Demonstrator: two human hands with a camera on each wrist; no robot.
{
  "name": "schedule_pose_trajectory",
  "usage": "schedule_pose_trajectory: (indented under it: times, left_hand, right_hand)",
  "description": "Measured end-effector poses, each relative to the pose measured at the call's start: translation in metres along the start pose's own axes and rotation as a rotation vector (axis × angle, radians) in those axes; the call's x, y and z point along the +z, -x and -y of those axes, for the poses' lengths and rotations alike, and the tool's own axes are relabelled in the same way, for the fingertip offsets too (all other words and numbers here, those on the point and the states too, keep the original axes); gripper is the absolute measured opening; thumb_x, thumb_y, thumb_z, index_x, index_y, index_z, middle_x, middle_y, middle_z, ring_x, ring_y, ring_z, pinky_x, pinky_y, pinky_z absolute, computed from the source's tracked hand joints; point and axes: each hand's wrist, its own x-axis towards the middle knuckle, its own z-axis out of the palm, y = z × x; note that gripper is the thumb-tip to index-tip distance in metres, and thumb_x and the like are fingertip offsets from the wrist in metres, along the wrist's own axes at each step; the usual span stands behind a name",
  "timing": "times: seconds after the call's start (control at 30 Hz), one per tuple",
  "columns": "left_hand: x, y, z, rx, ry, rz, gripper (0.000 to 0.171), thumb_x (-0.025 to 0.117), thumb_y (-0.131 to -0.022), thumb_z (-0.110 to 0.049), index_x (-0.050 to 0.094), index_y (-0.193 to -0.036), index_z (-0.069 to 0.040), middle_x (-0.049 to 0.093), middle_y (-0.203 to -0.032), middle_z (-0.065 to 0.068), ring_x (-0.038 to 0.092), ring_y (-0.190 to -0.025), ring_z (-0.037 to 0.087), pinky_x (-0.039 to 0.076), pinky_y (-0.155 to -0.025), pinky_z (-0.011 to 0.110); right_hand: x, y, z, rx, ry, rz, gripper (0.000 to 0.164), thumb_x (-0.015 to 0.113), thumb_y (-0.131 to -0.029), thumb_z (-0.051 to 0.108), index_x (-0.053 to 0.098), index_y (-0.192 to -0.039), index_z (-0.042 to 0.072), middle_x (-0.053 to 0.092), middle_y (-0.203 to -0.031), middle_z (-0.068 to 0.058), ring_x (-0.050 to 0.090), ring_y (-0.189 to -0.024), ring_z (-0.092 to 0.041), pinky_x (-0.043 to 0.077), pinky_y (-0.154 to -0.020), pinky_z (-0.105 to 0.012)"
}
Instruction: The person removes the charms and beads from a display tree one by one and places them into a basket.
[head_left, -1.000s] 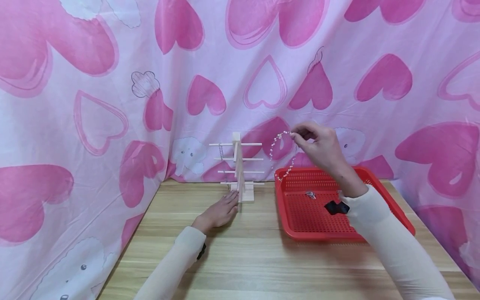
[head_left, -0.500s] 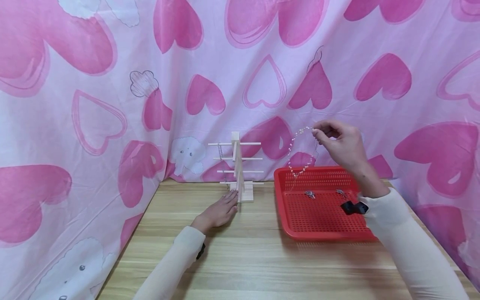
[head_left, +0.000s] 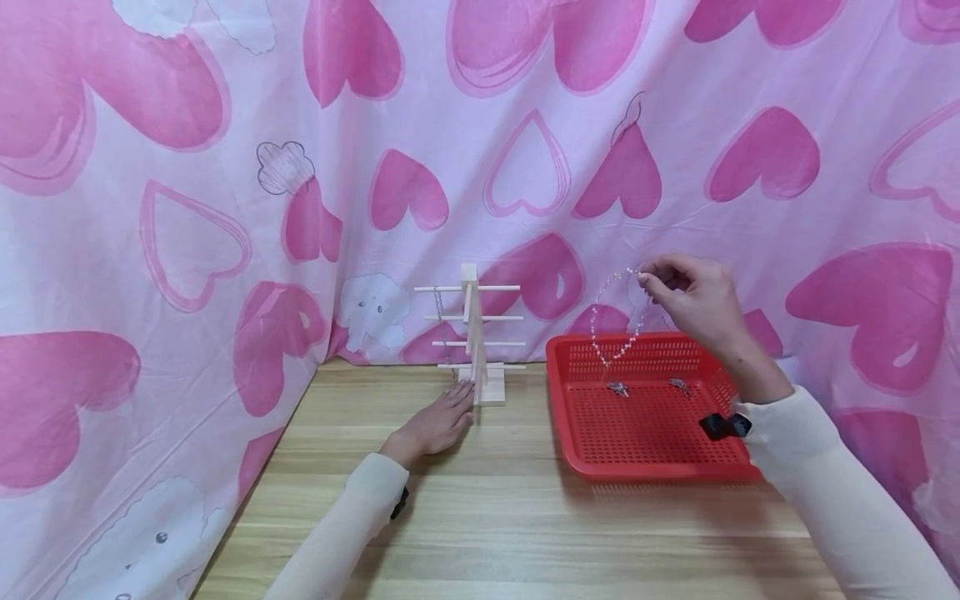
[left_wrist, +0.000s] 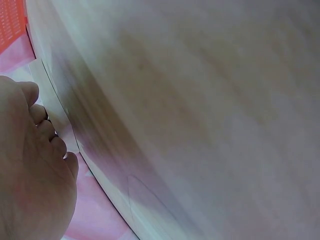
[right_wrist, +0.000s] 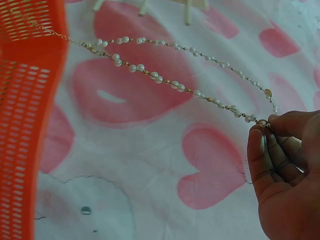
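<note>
My right hand [head_left: 701,304] pinches a looped pearl necklace [head_left: 593,330] between thumb and fingers, holding it up above the red basket. Close up in the right wrist view, white pearls [right_wrist: 156,78] and small gold beads run along the strand, and a thin gold chain [right_wrist: 62,36] trails from its far end. My left hand [head_left: 437,425] lies with extended fingers at the base of a wooden display stand [head_left: 476,342], touching it. Thin silvery chains [head_left: 438,304] hang from pegs on the stand's left side.
The red perforated basket [head_left: 558,417] stands right of the stand on the wooden table [head_left: 480,517]. Inside it lie two small silvery bundles, one left [head_left: 618,389] and one right [head_left: 679,387]. A pink heart-patterned cloth [head_left: 525,50] hangs behind and at both sides.
My right hand has carried the necklace rightward, from the basket's left edge to over its middle, dipping slightly at the end. My left hand has stayed at the stand's base.
</note>
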Motion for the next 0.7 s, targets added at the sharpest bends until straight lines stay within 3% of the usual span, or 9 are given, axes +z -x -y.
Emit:
schedule_pose_trajectory:
  times: [0.2, 0.43, 0.7]
  left_hand:
    - [-0.001, 0.000, -0.001, -0.004, 0.010, -0.005, 0.059, 0.033, -0.116, -0.027, 0.023, -0.168, 0.000, 0.018, -0.178, 0.017, 0.017, -0.166, 0.036, 0.021, -0.137, 0.050]
    - [-0.001, 0.001, -0.001, 0.003, 0.015, -0.006, 0.058, 0.034, -0.116, -0.025, 0.026, -0.167, 0.001, 0.020, -0.177, 0.019, 0.018, -0.166, 0.037, 0.021, -0.136, 0.051]
    - [-0.002, 0.001, -0.001, 0.002, 0.007, -0.003, 0.059, 0.033, -0.116, -0.025, 0.025, -0.168, 0.001, 0.019, -0.178, 0.018, 0.019, -0.166, 0.038, 0.022, -0.136, 0.052]
  right_hand:
    - [0.008, 0.011, -0.015, 0.015, 0.049, 0.061, 0.005, 0.075, -0.097, 0.004, 0.079, -0.100, 0.003, 0.072, -0.079, -0.006, 0.057, -0.065, 0.002, 0.045, -0.056, -0.009]
    - [0.018, 0.024, -0.031, 0.008, 0.156, 0.135, 0.004, 0.075, -0.098, 0.009, 0.078, -0.101, 0.008, 0.074, -0.083, -0.007, 0.058, -0.070, -0.002, 0.044, -0.061, -0.010]
    - [0.026, 0.034, -0.045, 0.056, 0.216, 0.292, 0.007, 0.072, -0.099, 0.008, 0.077, -0.104, 0.005, 0.077, -0.091, -0.010, 0.069, -0.081, -0.022, 0.054, -0.068, -0.019]
